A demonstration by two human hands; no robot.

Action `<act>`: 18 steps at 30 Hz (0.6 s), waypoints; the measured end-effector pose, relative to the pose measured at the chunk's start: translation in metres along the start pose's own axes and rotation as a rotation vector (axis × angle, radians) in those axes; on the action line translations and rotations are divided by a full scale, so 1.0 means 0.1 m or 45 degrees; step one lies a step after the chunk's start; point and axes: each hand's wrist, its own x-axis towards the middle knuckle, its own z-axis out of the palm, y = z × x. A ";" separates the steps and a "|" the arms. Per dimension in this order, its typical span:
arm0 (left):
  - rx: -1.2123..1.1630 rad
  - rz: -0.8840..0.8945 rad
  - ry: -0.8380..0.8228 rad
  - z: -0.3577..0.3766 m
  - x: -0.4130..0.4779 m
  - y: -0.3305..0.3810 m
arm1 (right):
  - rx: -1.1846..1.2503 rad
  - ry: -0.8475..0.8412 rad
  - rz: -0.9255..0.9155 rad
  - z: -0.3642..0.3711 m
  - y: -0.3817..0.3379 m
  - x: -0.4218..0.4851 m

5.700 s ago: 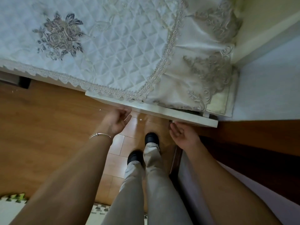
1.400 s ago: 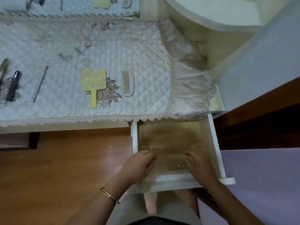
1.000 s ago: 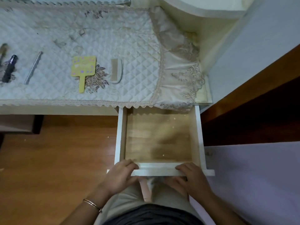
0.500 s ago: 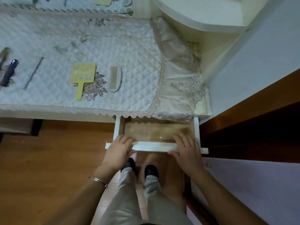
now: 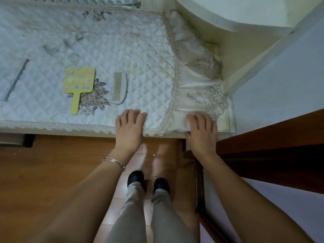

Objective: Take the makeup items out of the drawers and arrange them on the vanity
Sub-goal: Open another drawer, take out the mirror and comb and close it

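The vanity top is covered by a white quilted cloth [image 5: 140,55] with a lace edge. On it lie a yellow hand mirror [image 5: 78,85], a pale comb [image 5: 119,88] just to its right, and a thin silver stick [image 5: 14,79] at the far left. My left hand [image 5: 129,128] rests flat on the cloth's front edge, fingers spread, holding nothing. My right hand [image 5: 201,132] lies flat on the embroidered end of the cloth [image 5: 201,88] at the vanity's right corner. The drawer is shut and hidden under the top.
A curved cream shelf [image 5: 228,18] rises at the back right. A pale wall [image 5: 280,76] and a dark wooden bed frame [image 5: 271,146] close off the right side. Wooden floor [image 5: 43,172] lies below, with my legs and black shoes [image 5: 135,178] under the vanity's edge.
The empty drawer, pulled fully out a second ago, has been pushed in and shut. Both hands left its front and moved up onto the cloth's front edge.
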 end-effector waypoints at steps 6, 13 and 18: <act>0.058 0.117 -0.243 -0.09 -0.17 -0.01 | 0.056 -0.085 -0.040 -0.06 0.01 -0.12; -0.255 -0.140 -0.457 -0.41 -0.94 -0.22 | 0.441 -0.301 0.109 -0.30 -0.11 -0.71; -0.560 -0.929 -0.795 -0.47 -2.18 -0.48 | 0.572 -1.034 0.184 -0.13 -0.13 -1.43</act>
